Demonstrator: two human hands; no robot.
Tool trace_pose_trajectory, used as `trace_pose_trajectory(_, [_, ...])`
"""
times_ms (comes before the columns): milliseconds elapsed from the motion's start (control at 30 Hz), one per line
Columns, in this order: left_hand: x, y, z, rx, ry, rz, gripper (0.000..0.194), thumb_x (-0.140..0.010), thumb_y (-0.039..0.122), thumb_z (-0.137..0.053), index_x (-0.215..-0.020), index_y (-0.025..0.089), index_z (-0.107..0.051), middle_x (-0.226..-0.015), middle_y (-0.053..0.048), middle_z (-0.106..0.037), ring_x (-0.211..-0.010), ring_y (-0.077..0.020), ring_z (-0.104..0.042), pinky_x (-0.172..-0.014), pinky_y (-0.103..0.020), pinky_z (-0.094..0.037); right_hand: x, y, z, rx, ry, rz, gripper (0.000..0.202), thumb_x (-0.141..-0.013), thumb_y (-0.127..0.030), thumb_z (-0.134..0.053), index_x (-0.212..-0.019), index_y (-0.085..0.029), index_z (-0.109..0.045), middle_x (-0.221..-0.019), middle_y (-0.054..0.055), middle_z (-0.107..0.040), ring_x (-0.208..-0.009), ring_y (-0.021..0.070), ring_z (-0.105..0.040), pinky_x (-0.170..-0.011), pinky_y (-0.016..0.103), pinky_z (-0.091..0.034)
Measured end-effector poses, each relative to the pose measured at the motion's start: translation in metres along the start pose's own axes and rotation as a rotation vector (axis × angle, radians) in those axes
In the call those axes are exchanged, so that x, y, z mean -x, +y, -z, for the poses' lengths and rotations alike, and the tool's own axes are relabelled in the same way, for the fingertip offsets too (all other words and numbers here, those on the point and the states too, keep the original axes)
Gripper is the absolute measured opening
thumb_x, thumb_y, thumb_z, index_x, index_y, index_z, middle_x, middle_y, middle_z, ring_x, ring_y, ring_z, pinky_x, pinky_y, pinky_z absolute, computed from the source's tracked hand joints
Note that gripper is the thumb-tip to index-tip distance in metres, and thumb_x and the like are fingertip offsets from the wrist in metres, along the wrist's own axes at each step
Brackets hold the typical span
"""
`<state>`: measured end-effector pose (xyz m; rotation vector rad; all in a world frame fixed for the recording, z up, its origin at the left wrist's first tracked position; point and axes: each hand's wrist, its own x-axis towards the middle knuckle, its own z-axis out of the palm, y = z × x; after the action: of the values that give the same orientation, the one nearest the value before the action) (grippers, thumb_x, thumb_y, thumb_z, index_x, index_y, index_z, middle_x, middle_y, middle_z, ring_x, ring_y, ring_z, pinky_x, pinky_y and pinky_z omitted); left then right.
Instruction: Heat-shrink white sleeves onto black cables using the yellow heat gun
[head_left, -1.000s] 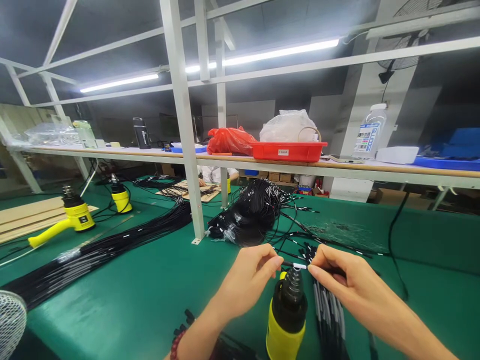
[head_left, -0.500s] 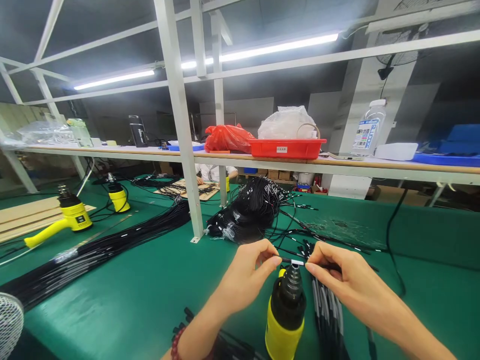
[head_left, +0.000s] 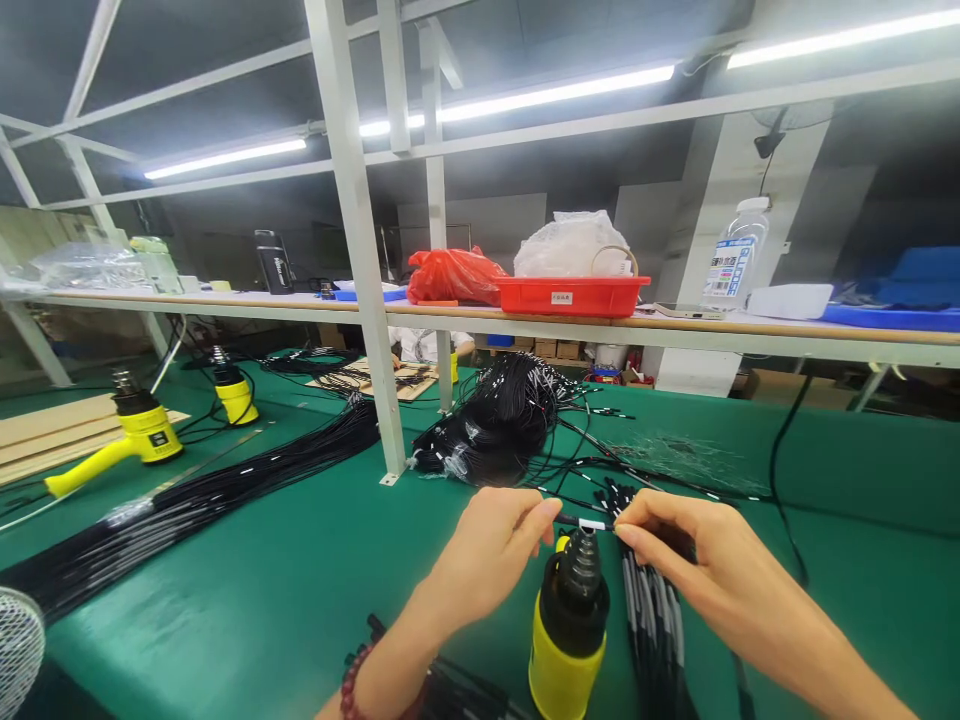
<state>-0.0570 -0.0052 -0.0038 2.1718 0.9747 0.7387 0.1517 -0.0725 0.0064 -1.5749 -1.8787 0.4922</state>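
Note:
Pinched between the fingers of my left hand (head_left: 499, 560) is one side of a thin black cable (head_left: 568, 519). My right hand (head_left: 697, 560) pinches the same cable on the other side. A short white sleeve (head_left: 592, 525) on it lies between my hands, just above the nozzle of an upright yellow and black heat gun (head_left: 574, 610). Whether the sleeve touches the nozzle I cannot tell. A bundle of black and grey cables (head_left: 651, 610) lies beside the gun, partly under my right hand. More black cable ends (head_left: 465, 690) show beyond my left forearm.
A large heap of black cables (head_left: 499, 420) lies behind my hands by a white post (head_left: 367, 250). Two more heat guns (head_left: 146, 425) and a long cable bundle (head_left: 225, 490) are at left. Above, a shelf carries a red tray (head_left: 574, 297) and a bottle (head_left: 735, 260). A person sits across.
My left fingers have turned slightly on the cable, and the white sleeve has shifted a little left over the nozzle. Both hands keep their pinch.

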Motion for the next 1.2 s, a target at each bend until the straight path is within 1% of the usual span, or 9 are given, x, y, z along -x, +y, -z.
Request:
trace_pose_trajectory(233, [0.0008, 0.0024, -0.0011, 0.157, 0.019, -0.068, 0.024, -0.096, 0.03, -0.05, -0.077, 0.017, -0.056, -0.07, 0.003, -0.051, -0.068, -0.0133, -0.044, -0.063, -0.025, -0.034, -0.0009, 0.0039, -0.0011, -0.059, 0.034, 0.008, 0.027, -0.092, -0.038, -0.05, -0.072, -0.023, -0.06, -0.069, 0.0, -0.063, -0.064, 0.0183, -0.053, -0.058, 0.028, -0.038])
trace_pose_trajectory(333, [0.0006, 0.003, -0.0002, 0.182, 0.021, -0.094, 0.016, -0.094, 0.025, -0.053, -0.081, 0.017, -0.057, -0.073, 0.003, -0.051, -0.072, -0.0135, -0.045, -0.066, -0.024, -0.035, -0.0004, 0.0055, 0.0001, -0.044, 0.013, -0.013, 0.027, -0.093, -0.04, -0.05, -0.076, -0.023, -0.063, -0.072, 0.0, -0.065, -0.067, 0.0194, -0.055, -0.06, 0.028, -0.04])
trace_pose_trajectory(400, [0.0004, 0.0023, 0.0001, 0.168, 0.014, -0.077, 0.018, -0.095, 0.027, -0.052, -0.08, 0.017, -0.057, -0.073, 0.003, -0.052, -0.072, -0.0139, -0.046, -0.066, -0.025, -0.035, 0.0007, 0.0065, 0.0011, 0.016, -0.011, -0.021, 0.033, -0.095, -0.045, -0.046, -0.077, -0.024, -0.064, -0.071, 0.001, -0.063, -0.065, 0.0196, -0.052, -0.059, 0.029, -0.039])
trace_pose_trajectory(500, [0.0003, 0.0, -0.0009, 0.163, -0.007, -0.031, 0.03, -0.098, 0.035, -0.046, -0.077, 0.017, -0.056, -0.071, 0.002, -0.054, -0.068, -0.0143, -0.047, -0.062, -0.026, -0.035, 0.0019, 0.0077, 0.0016, 0.079, -0.017, -0.009, 0.04, -0.097, -0.049, -0.041, -0.073, -0.024, -0.062, -0.067, 0.0, -0.057, -0.062, 0.0189, -0.046, -0.057, 0.029, -0.035])
trace_pose_trajectory(633, [0.0001, -0.003, -0.0034, 0.19, -0.004, -0.012, 0.04, -0.1, 0.041, -0.041, -0.073, 0.017, -0.056, -0.068, 0.001, -0.056, -0.065, -0.0143, -0.049, -0.061, -0.026, -0.036, 0.0016, 0.0084, 0.001, 0.062, -0.008, -0.009, 0.039, -0.098, -0.049, -0.041, -0.073, -0.024, -0.059, -0.068, -0.001, -0.054, -0.063, 0.0185, -0.044, -0.057, 0.028, -0.034])
trace_pose_trajectory(933, [-0.0028, -0.0002, -0.0034, 0.244, 0.083, -0.073, 0.009, -0.089, 0.022, -0.058, -0.083, 0.017, -0.062, -0.077, 0.001, -0.059, -0.075, -0.0154, -0.051, -0.07, -0.026, -0.04, -0.0016, 0.0064, -0.0015, -0.025, 0.049, -0.03, 0.029, -0.093, -0.043, -0.049, -0.077, -0.024, -0.063, -0.073, 0.0, -0.065, -0.066, 0.0196, -0.054, -0.06, 0.029, -0.039])
trace_pose_trajectory(1067, [-0.0036, 0.0006, -0.0029, 0.241, 0.091, -0.089, 0.005, -0.087, 0.019, -0.059, -0.084, 0.017, -0.062, -0.077, 0.001, -0.058, -0.074, -0.0149, -0.05, -0.069, -0.026, -0.039, -0.0017, 0.008, -0.0026, -0.019, 0.069, -0.02, 0.027, -0.092, -0.042, -0.05, -0.076, -0.024, -0.063, -0.071, 0.0, -0.064, -0.065, 0.0196, -0.054, -0.059, 0.029, -0.039])
trace_pose_trajectory(1133, [-0.0031, 0.0008, -0.0022, 0.209, 0.079, -0.089, 0.012, -0.091, 0.023, -0.057, -0.081, 0.017, -0.061, -0.074, 0.002, -0.057, -0.072, -0.0142, -0.049, -0.067, -0.025, -0.038, -0.0008, 0.0089, -0.0025, 0.011, 0.054, -0.018, 0.031, -0.094, -0.044, -0.047, -0.076, -0.024, -0.062, -0.07, 0.0, -0.063, -0.064, 0.0192, -0.052, -0.057, 0.028, -0.037])
trace_pose_trajectory(1200, [-0.0021, 0.0006, -0.0019, 0.152, 0.064, -0.079, 0.027, -0.097, 0.03, -0.05, -0.075, 0.017, -0.059, -0.069, 0.003, -0.054, -0.067, -0.0133, -0.047, -0.063, -0.025, -0.035, 0.0002, 0.0093, -0.0025, 0.062, 0.02, -0.013, 0.038, -0.097, -0.047, -0.043, -0.072, -0.024, -0.06, -0.066, -0.001, -0.059, -0.061, 0.0181, -0.047, -0.055, 0.028, -0.034])
